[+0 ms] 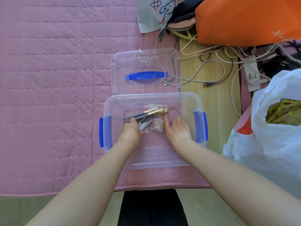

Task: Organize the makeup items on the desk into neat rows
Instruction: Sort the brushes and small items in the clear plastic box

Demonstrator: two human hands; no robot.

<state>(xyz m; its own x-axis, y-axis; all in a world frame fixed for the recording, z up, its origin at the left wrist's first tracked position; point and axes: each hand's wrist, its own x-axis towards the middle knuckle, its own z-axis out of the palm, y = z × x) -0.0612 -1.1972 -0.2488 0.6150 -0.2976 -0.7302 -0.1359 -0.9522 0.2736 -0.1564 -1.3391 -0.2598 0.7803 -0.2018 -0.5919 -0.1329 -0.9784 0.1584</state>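
Pink quilted mat [48, 79] under a clear bin [153, 160]. Makeup brushes [146, 114] and eyeshadow palette [157, 124] jumbled inside, no rows yet, looks barely started. Left hand [132, 132] grips brush handles; right hand [177, 129] fingers straight, touching the bin floor beside the palette.

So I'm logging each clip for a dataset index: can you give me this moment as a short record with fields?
setting: pink quilted mat
container: clear storage box with blue side latches, open
lid: clear lid with blue handle, lying beyond the box
contents: makeup brushes, small square eyeshadow case, grey pencils
left hand: inside the box, fingers on the brush handles and pencils
right hand: inside the box, fingers extended beside the case
rows formed: none yet
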